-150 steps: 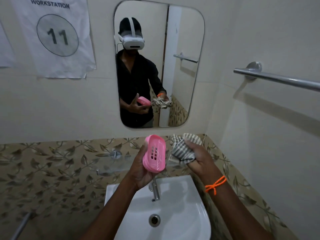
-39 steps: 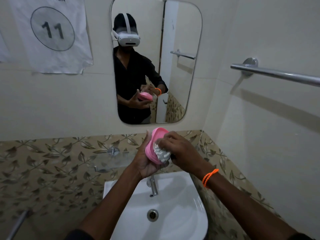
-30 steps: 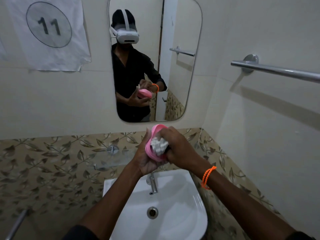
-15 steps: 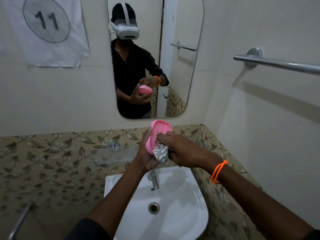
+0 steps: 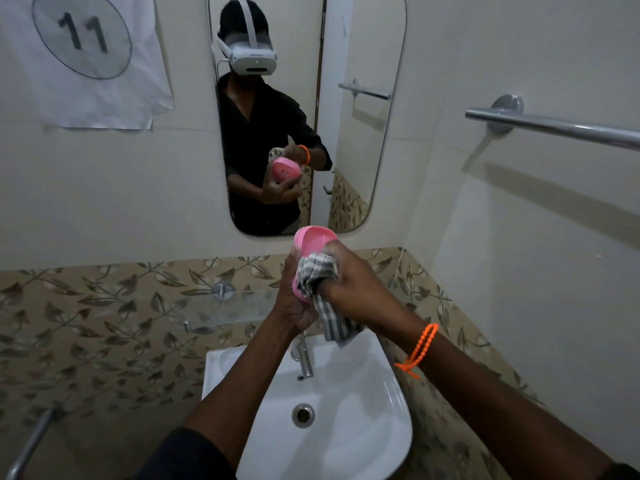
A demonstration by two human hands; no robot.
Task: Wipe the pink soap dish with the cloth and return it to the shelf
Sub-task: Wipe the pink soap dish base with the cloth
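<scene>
Soap dish: the pink soap dish [image 5: 313, 241] stands on edge above the white sink [image 5: 349, 427], over the tap [image 5: 304, 360]; only its upper rim and a sliver of its lower left edge show, the rest is behind cloth and fingers.
Left hand: the left hand [image 5: 292, 299] wraps the dish from below and behind, its grip closed round the lower part; its fingertips are hidden behind the dish.
Right hand: the right hand [image 5: 353, 289] has its grip bunched round the cloth and pushes it against the dish's hollow face; an orange bead band [image 5: 420, 348] sits on that wrist.
Cloth: the striped grey-and-white cloth [image 5: 320, 278] is wadded between hand and dish, a loose tail hanging toward the sink's back rim.
Shelf: a glass shelf [image 5: 228, 308] juts from the leaf-patterned tiles above and left of the sink; it is see-through and hard to make out.
Mirror: the mirror [image 5: 363, 133] above the sink shows the dish's slotted underside; its top is cut off.
Sign: a paper sheet [image 5: 83, 60] marked 11, up left of the sink, is cut off at the frame's top.
Rail: a metal towel rail [image 5: 554, 126] up right of the sink runs out of frame.
</scene>
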